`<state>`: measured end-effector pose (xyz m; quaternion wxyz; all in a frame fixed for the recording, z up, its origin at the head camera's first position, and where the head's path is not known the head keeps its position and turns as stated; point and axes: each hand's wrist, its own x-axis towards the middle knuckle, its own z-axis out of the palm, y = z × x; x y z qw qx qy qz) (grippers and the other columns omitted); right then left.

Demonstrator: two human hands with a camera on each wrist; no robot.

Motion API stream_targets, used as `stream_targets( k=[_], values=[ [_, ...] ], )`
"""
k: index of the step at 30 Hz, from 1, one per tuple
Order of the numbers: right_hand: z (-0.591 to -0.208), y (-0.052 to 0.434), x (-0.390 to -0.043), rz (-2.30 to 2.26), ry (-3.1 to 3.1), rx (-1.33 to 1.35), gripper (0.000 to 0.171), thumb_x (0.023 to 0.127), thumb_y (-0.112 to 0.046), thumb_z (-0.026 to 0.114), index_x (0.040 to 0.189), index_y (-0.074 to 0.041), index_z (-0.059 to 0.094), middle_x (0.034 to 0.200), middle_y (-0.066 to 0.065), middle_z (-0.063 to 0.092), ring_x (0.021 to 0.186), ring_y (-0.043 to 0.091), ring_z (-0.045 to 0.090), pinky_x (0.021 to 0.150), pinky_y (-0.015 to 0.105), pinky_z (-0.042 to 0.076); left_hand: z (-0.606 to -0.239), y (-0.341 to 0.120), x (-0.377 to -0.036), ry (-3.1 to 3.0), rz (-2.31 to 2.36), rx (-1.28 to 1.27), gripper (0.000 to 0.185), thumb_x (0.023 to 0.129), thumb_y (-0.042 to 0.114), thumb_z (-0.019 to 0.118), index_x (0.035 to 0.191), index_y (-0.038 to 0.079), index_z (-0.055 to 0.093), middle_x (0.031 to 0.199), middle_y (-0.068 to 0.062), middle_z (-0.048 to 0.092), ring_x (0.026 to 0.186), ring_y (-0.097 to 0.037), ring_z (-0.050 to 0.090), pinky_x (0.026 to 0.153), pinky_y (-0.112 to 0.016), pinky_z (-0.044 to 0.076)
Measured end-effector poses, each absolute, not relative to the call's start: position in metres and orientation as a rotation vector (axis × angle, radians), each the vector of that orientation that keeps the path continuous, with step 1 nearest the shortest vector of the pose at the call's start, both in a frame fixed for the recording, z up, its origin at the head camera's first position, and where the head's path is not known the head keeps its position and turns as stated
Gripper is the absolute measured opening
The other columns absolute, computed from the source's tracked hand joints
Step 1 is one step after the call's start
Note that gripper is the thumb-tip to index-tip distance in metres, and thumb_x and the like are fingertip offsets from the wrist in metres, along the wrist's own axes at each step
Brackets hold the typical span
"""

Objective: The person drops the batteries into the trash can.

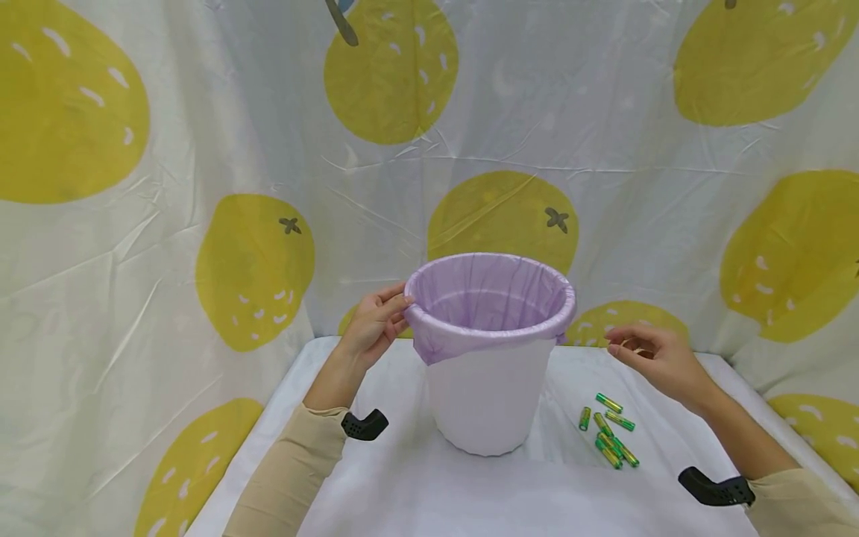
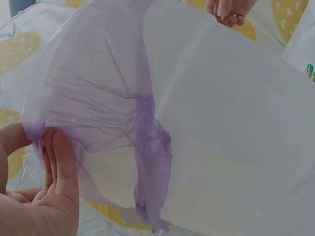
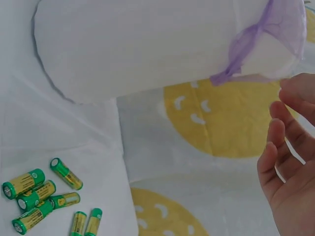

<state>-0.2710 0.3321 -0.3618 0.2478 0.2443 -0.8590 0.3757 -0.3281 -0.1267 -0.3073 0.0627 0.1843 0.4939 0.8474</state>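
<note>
A white trash can stands upright on the cloth-covered table. A thin purple garbage bag lines it and folds over the rim, with a knotted bunch hanging down the outside. My left hand pinches the bag-covered rim at the left, thumb on top and fingers underneath. To the right of the can my right hand hovers above the table, fingers loosely bent and holding nothing. Below it and to its left lie several green and yellow batteries, seen closer in the right wrist view as a loose group of batteries.
A white cloth covers the table. Behind and at both sides hangs a pale curtain printed with large yellow fruit, close to the table's back edge. A black wrist mount sits on each forearm.
</note>
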Motion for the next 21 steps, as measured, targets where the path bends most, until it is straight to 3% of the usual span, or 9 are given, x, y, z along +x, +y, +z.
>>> stream_targets(
  k=[14, 21],
  values=[
    [-0.408, 0.345, -0.254, 1.039, -2.523, 0.476, 0.019, 0.099, -0.013, 0.072, 0.116, -0.004, 0.072, 0.093, -0.001, 0.069, 0.080, 0.011, 0.058, 0.066, 0.023, 0.052, -0.304, -0.129, -0.325, 1.533, 2.533, 0.519, 0.046, 0.104, -0.006, 0.053, 0.147, -0.016, 0.039, 0.119, -0.016, 0.059, 0.089, -0.016, 0.068, 0.084, -0.025, 0.058],
    [-0.426, 0.348, -0.249, 1.087, -2.604, 0.380, 0.024, 0.100, -0.020, 0.071, 0.118, -0.005, 0.071, 0.097, 0.006, 0.068, 0.078, 0.012, 0.060, 0.063, 0.027, 0.052, -0.305, -0.130, -0.326, 1.535, 2.530, 0.537, 0.047, 0.104, -0.006, 0.053, 0.147, -0.016, 0.038, 0.119, -0.016, 0.060, 0.091, -0.016, 0.068, 0.086, -0.026, 0.057]
  ],
)
